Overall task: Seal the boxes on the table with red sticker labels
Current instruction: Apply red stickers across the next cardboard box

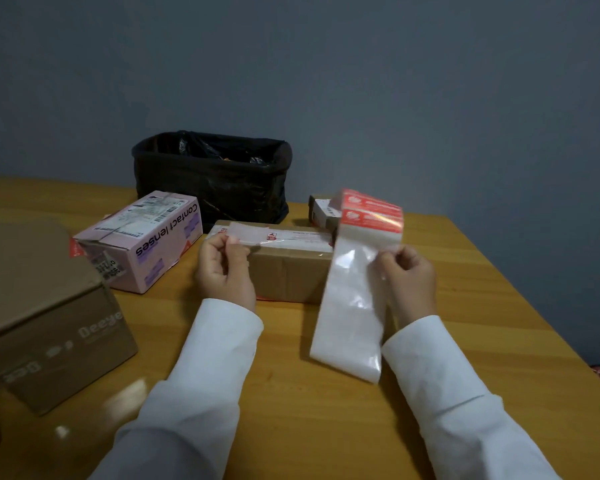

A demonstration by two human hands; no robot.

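White backing sheet (352, 306) hangs nearest me, pinched at its edge in the curled fingers of my right hand (407, 282); most of it is already bare and glossy, and only two red sticker labels (373, 214) show at its top end. My left hand (224, 270) pinches the near end of a pale strip (253, 235) lying along the top of the brown box (284, 265) between my hands; I cannot tell whether it is a label pressed down or a leftover liner. Farther left, the pink box (142, 240) carries a red label (76, 249) at its corner, so I judge that one sealed. Whether the big cardboard box (45, 306) at my left is sealed I cannot tell, nor the small box (323, 211) behind the sheet. Beyond them stands a black-lined bin (212, 174) on the wooden table (291, 410).
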